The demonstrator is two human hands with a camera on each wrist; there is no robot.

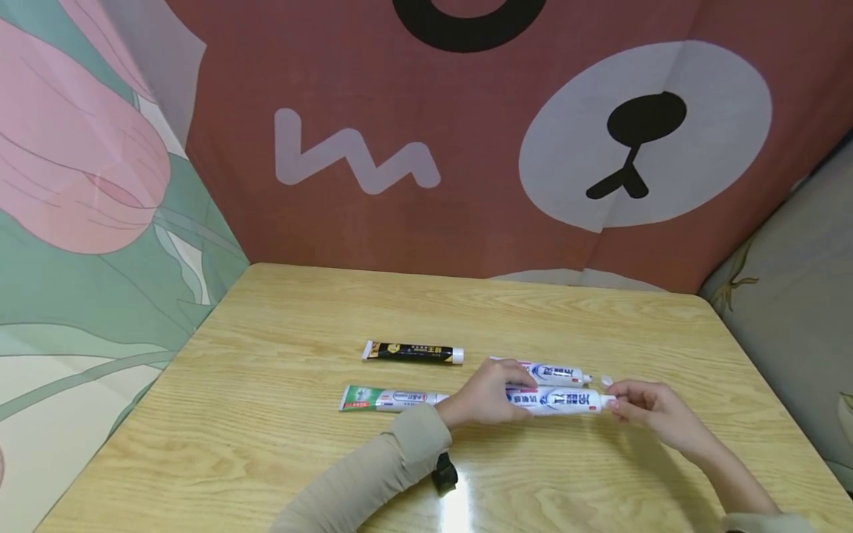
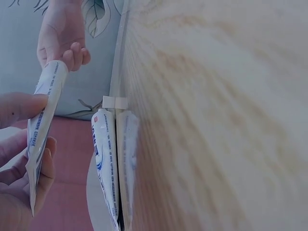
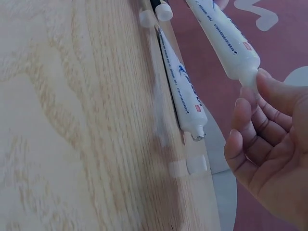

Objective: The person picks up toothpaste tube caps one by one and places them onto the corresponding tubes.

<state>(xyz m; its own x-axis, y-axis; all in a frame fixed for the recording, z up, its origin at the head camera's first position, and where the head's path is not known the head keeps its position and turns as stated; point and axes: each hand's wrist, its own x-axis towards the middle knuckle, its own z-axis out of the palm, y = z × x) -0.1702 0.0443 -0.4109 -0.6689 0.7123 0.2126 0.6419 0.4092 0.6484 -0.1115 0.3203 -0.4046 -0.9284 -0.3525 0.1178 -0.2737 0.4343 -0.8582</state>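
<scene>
My left hand (image 1: 489, 392) grips a white and blue toothpaste tube (image 1: 563, 400) between thumb and fingers, raised above the table in the wrist views. At the tube's nozzle end, my right hand (image 3: 274, 139) pinches the white cap (image 3: 249, 79) between thumb and index finger, its other fingers curled; whether the cap is turned or loose cannot be told. A second white and blue toothpaste tube (image 3: 183, 91) lies on the table with its nozzle bare. Near that nozzle rests a loose white cap (image 3: 196, 164).
A black toothpaste tube (image 1: 413, 353) with a white cap lies farther back, left of the hands. Behind my left wrist, a green and white toothpaste tube (image 1: 393, 400) is partly hidden. The wooden table (image 1: 300, 318) meets a printed cloth wall (image 1: 466, 244).
</scene>
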